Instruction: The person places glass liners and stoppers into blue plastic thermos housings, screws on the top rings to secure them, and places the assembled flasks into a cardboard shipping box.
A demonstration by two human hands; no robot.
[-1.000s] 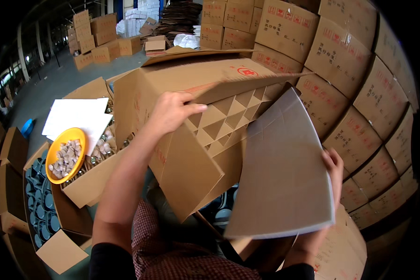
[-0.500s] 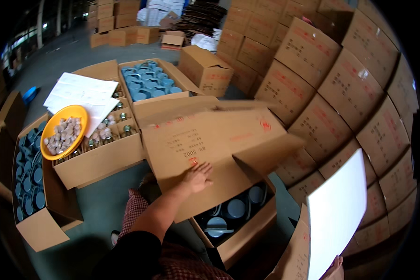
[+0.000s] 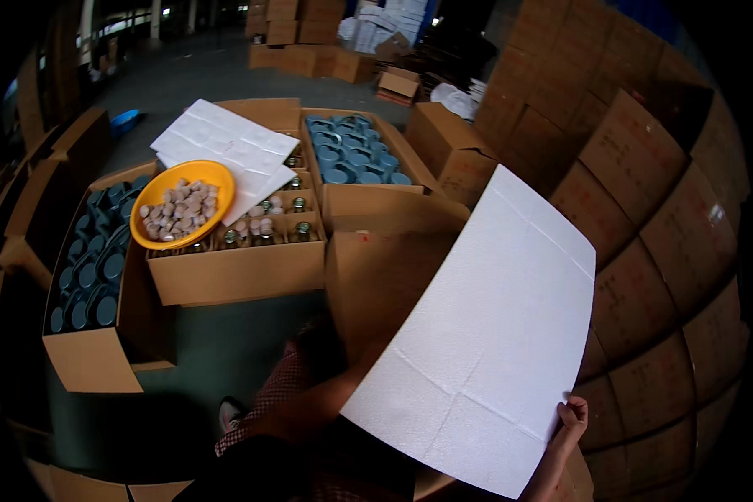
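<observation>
My right hand (image 3: 571, 421) grips the lower right edge of a large white foam sheet (image 3: 494, 335), with the fingers closed round the edge. The sheet is held up at a tilt in front of me, and fold lines run across it. My left forearm (image 3: 330, 410) reaches forward and passes behind the sheet's left edge. The left hand itself is hidden there, so its fingers do not show. Beside the sheet, a brown carton (image 3: 368, 276) is partly covered by it. What lies inside that carton cannot be seen.
A yellow bowl (image 3: 222, 177) of small caps rests on a divided carton (image 3: 234, 280) of glass bottles, with white sheets (image 3: 226, 138) beside it. Cartons of blue-grey lidded containers (image 3: 356, 157) stand behind and at left. Stacked cartons (image 3: 644, 284) wall the right side.
The white sheet has moved from the lower right to in front of me, raised by my right hand. My left hand, earlier flat on the carton flap, is now hidden. The view has turned.
</observation>
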